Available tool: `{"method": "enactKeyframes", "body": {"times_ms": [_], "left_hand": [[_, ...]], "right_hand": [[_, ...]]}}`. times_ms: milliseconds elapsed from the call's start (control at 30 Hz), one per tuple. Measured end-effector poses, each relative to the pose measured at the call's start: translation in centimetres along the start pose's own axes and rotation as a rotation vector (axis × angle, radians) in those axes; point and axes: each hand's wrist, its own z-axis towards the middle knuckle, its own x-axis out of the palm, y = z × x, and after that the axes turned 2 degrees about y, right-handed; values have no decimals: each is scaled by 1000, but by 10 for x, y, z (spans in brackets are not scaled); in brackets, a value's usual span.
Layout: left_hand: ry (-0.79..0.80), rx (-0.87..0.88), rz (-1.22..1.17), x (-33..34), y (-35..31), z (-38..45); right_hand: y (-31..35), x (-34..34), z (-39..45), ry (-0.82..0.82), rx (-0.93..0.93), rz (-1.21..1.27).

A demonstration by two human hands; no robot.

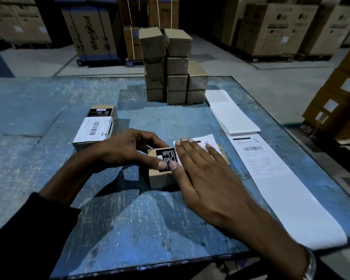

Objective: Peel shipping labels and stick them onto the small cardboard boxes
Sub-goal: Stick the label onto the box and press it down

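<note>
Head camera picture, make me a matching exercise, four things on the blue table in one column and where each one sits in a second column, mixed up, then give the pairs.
Things
1. stack of plain boxes
2. finished box with white label
3. box being labelled
4. label strip with barcode

Places
A. under both hands, near the table's middle
B. far side of the table, piled in columns
C. along the right edge, running toward the person
D. left of the hands, beside another labelled box

Pairs: 1-B, 2-D, 3-A, 4-C
</note>
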Motion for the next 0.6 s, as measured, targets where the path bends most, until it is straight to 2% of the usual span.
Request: {"method": "enactKeyframes", "body": {"times_ms": [200, 333, 600], "left_hand": [[-3, 44, 92, -2, -1, -1], [-4, 83, 103, -2, 1, -2], [18, 88, 163, 8, 4, 2]], "right_hand": [[-30, -12, -9, 30, 85, 51], [-45, -10, -13, -17, 111, 122], [-70, -6, -14, -35, 126, 614]]}}
